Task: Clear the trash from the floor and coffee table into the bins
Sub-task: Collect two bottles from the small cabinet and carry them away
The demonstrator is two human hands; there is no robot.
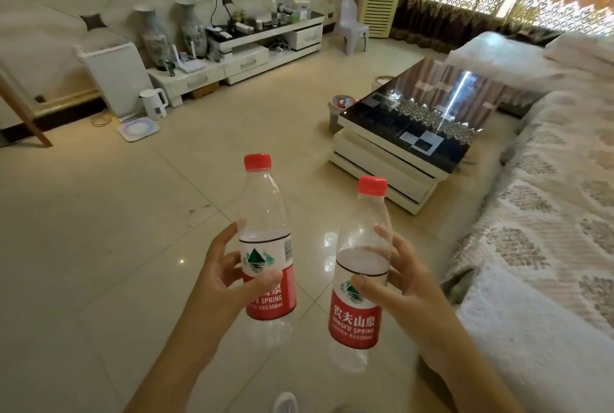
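The left hand covers part of the red label on its bottle, so only the ends of the printed words show. The right hand hides the right side of the other bottle. Both forearms run off the bottom edge. A white shoe is cut off there too. The bin beside the coffee table is partly hidden by it; its red contents are too small to identify. Items on the TV stand are too small to name.
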